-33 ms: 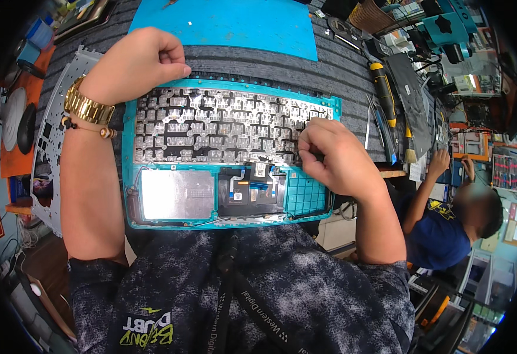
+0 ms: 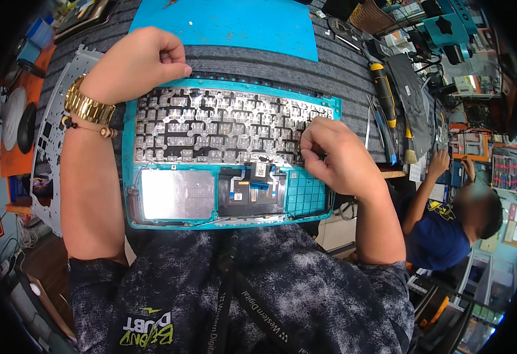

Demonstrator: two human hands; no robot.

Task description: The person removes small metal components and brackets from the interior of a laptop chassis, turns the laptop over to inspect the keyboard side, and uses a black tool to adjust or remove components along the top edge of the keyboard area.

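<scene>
A teal laptop top case (image 2: pixel 235 226) lies underside up before me at the table's near edge. The silvery back of its keyboard (image 2: pixel 211 127) fills the upper part. Below it are a bright metal plate (image 2: pixel 179 193) and a dark touchpad assembly (image 2: pixel 252 197) with a blue-edged ribbon cable. At the far left edge of the case is my left hand (image 2: pixel 146 56), fingers curled and thumb against them. My right hand (image 2: pixel 335 156) is closed over the keyboard's right end, fingertips bent down and partly hidden. What either hand pinches, if anything, cannot be made out.
A blue mat (image 2: pixel 229 26) lies at the back on the grey ribbed table cover. To the right are a yellow-black screwdriver (image 2: pixel 382 88), tweezers (image 2: pixel 369 121) and a brush (image 2: pixel 410 147). A perforated metal sheet (image 2: pixel 49 141) stands left. Another person (image 2: pixel 441 230) works at far right.
My right hand has shifted very slightly to the right over the keyboard. The left hand and the case stay where they were.
</scene>
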